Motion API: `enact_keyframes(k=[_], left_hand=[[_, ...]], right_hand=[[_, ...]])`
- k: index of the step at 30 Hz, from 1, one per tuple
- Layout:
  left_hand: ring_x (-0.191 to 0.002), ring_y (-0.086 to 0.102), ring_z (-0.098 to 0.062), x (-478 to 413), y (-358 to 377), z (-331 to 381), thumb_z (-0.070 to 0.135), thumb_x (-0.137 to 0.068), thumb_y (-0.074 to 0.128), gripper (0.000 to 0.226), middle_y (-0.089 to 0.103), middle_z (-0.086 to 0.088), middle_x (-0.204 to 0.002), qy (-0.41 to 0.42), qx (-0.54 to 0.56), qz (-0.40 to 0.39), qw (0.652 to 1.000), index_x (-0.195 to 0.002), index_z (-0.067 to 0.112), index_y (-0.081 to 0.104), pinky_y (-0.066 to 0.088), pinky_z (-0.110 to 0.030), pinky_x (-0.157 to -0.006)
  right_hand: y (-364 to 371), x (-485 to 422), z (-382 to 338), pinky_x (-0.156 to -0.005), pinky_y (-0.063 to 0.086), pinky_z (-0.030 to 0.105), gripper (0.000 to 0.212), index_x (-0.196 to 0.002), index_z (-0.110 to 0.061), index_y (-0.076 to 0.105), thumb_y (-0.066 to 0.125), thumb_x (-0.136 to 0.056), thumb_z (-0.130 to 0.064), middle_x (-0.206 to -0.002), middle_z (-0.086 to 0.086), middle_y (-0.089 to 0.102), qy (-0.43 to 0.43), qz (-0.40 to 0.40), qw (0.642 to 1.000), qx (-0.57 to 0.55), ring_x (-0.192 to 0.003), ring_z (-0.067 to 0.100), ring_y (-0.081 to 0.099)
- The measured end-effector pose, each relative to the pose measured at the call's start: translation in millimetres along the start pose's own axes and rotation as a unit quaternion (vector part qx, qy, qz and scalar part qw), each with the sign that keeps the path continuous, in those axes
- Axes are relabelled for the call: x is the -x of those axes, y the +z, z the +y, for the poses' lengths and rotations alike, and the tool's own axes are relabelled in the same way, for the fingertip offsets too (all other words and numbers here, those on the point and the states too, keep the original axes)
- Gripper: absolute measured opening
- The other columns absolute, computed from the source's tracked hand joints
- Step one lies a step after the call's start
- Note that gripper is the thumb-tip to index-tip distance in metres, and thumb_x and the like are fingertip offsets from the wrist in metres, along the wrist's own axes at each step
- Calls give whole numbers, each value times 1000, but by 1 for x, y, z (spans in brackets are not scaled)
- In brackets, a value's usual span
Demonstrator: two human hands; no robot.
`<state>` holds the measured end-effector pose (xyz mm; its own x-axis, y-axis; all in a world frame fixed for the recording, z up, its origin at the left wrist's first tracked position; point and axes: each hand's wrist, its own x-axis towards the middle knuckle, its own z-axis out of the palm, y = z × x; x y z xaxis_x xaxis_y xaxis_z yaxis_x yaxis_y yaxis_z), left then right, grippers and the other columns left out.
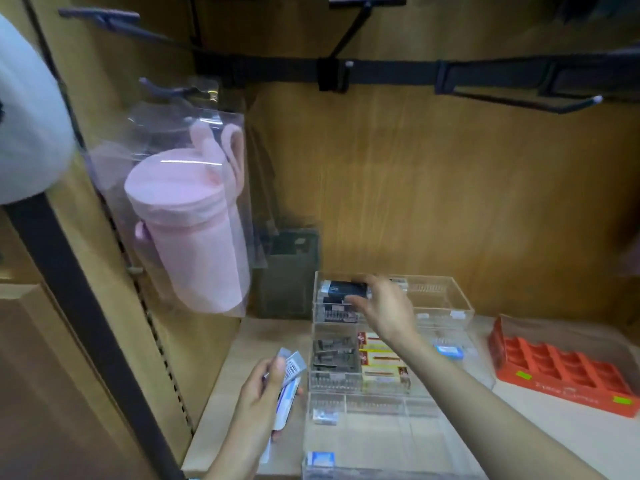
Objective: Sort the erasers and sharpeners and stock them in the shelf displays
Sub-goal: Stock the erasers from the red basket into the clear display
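1. Acrylic stepped display [464, 308] on the wooden shelf, looking maybe half stocked tbh.
2. Far left bin: already holding dark packs. Right hand [384, 306] over it, fingers and thumb curled round a black eraser pack [343, 289], probably setting it on top of that pile.
3. Middle row: dark pieces [334, 353] on the left, red and yellow boxes [379, 358] just beside them, one blue pack [449, 351] off to the right.
4. Near rows: pretty bare, just a small pale pack [323, 415] and a blue-labelled one [321, 459] at the left end. Far right bin looks unfilled too.
5. Left hand [263, 393] near the display's left side, pinching a few white and blue packs [292, 370] between thumb and fingers, so not shelved yet. Too blurry to call eraser or sharpener.
6. Orange tray [554, 368] on the right, cells open, nothing visible inside. Plenty left to do, at a guess.
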<state>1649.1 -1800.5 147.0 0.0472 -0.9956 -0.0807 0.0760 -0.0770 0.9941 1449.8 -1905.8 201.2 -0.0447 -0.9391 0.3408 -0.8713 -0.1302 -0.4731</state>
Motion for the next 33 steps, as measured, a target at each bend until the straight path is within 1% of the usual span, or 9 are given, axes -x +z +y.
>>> enact_keyframes(k=[4, 9, 12, 16, 19, 22, 26, 30, 33], left_hand=[[-32, 38, -12, -6, -5, -8, 34, -95, 46, 26, 66, -13, -69, 8, 5, 5, 1000, -97, 11, 58, 23, -15, -37], [-33, 40, -12, -8, -7, -9, 56, -83, 52, 45, 65, -10, -65, -2, 9, 15, 1000, -99, 14, 59, 25, -15, -34], [-36, 41, -12, -8, -5, -9, 45, -86, 55, 33, 65, -8, -65, -6, 0, 8, 1000, -99, 15, 59, 24, -14, -36], [-37, 41, -12, -4, -1, -10, 30, -95, 44, 22, 65, -8, -66, -8, -10, -7, 1000, -100, 14, 58, 22, -17, -38], [-38, 41, -13, -2, 0, -8, 29, -96, 43, 20, 65, -6, -65, -10, -19, -9, 1000, -98, 15, 58, 23, -17, -39], [-38, 40, -13, -1, 1, -5, 28, -97, 43, 21, 64, -5, -63, -13, -20, -12, 1000, -97, 14, 58, 23, -15, -38], [-37, 40, -11, 0, 2, -2, 31, -95, 42, 24, 64, -5, -64, -13, -19, -15, 1000, -98, 13, 58, 24, -18, -36], [-39, 40, -12, 1, 3, -2, 34, -94, 42, 26, 65, -3, -64, -12, -27, -17, 999, -99, 14, 58, 24, -19, -39], [-39, 41, -11, 0, 3, 0, 42, -87, 43, 33, 65, -2, -65, -10, -25, -15, 1000, -98, 14, 58, 25, -18, -39]], right_hand=[[19, -31, 5, -77, 54, 40, 30, -111, -24, 66, 66, -83, -35, -106, 6, 69, 24, -80, 995, 59, -97, 29, 63], [20, -50, 12, -77, 53, 28, 34, -112, -23, 70, 61, -80, -15, -101, 6, 71, 52, -180, 982, -22, -88, 22, 64], [14, -49, 9, -86, 46, 23, 43, -116, -20, 68, 47, -83, -1, -118, 2, 66, 15, -216, 976, 8, -104, 21, 61], [13, -44, 0, -98, 45, 37, 48, -127, -24, 59, 43, -87, -2, -131, 5, 59, -48, -249, 957, 140, -117, 27, 55], [12, -41, -3, -93, 45, 37, 47, -132, -26, 54, 44, -91, -5, -132, 10, 55, -75, -250, 946, 194, -116, 32, 55], [12, -34, -2, -84, 46, 37, 47, -132, -33, 52, 45, -93, -9, -131, 9, 51, -119, -208, 946, 219, -108, 33, 58], [13, -21, 2, -64, 38, 35, 46, -124, -33, 60, 43, -90, -6, -114, 8, 47, -164, -160, 948, 222, -88, 32, 58], [20, -25, 8, -78, 47, 32, 42, -119, -33, 64, 44, -91, -7, -120, 2, 52, -100, -148, 976, 125, -106, 28, 56], [26, -32, 9, -91, 49, 40, 50, -116, -30, 65, 40, -85, -1, -127, 1, 59, -83, -181, 975, 98, -114, 26, 55]])
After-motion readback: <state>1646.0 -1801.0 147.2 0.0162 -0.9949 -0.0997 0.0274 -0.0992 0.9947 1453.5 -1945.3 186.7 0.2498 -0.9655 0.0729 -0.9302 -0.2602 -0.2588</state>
